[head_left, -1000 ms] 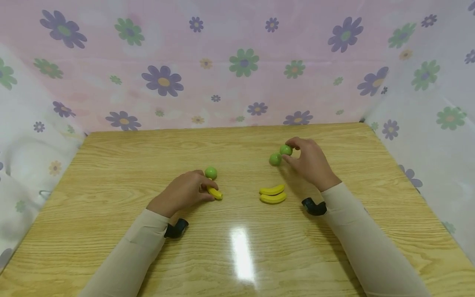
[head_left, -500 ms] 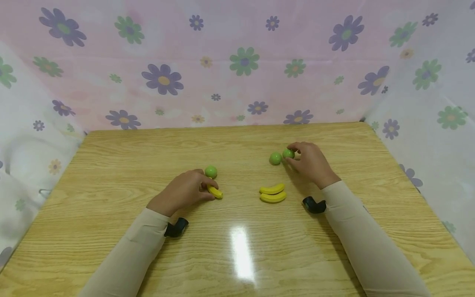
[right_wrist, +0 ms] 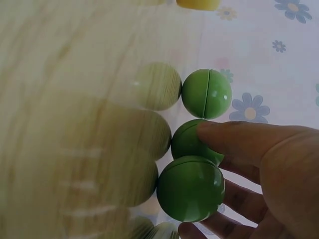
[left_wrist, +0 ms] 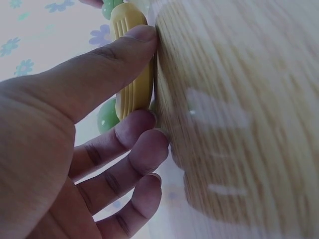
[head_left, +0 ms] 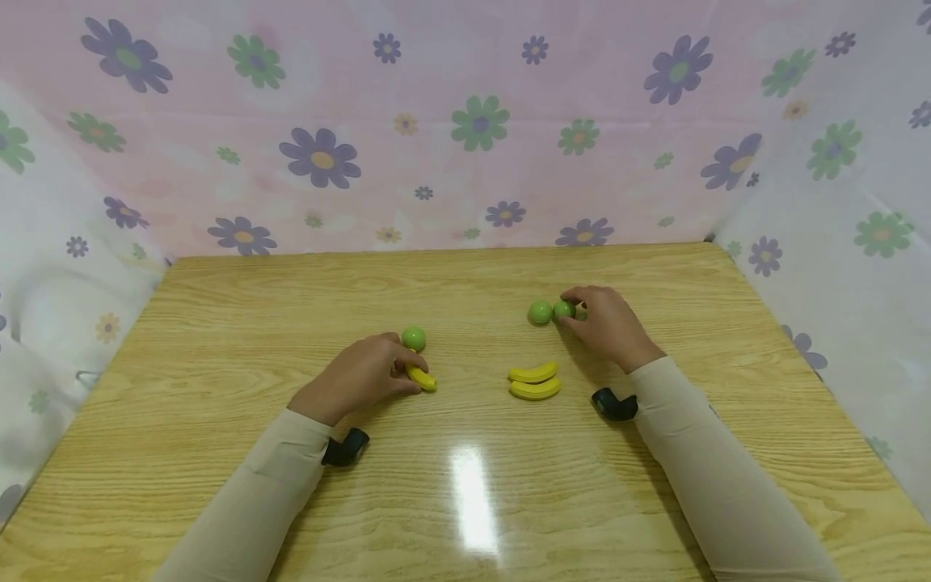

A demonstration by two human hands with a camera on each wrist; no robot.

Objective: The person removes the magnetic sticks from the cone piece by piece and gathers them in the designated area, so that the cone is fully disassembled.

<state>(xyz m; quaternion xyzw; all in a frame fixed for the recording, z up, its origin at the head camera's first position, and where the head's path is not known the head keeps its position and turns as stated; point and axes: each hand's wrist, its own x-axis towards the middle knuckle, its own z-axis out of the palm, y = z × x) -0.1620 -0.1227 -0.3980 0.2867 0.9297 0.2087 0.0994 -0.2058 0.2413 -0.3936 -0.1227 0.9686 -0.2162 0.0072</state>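
Note:
In the head view my left hand [head_left: 361,374] pinches a small yellow toy banana [head_left: 420,377] lying at a slant on the table. The left wrist view shows the thumb across the banana [left_wrist: 133,89]. Just behind it sits a green ball [head_left: 414,339]. My right hand [head_left: 605,323] pinches another green ball [head_left: 563,311] between thumb and fingers, down by the table. A second green ball [head_left: 541,312] is close against its left side. In the right wrist view a further green ball [right_wrist: 191,189] sits by the lower fingers, mostly hidden from the head view.
Two toy bananas [head_left: 534,381] lie side by side between the hands, nearer the person. A green ribbed thing [right_wrist: 167,231] is cut off at the right wrist view's bottom. The wooden table [head_left: 291,299] meets flowered cloth [head_left: 414,81] at the back and sides.
My right hand has come slightly toward the person, bringing its green ball from behind the other one to beside it. The left hand and its banana have stayed in place.

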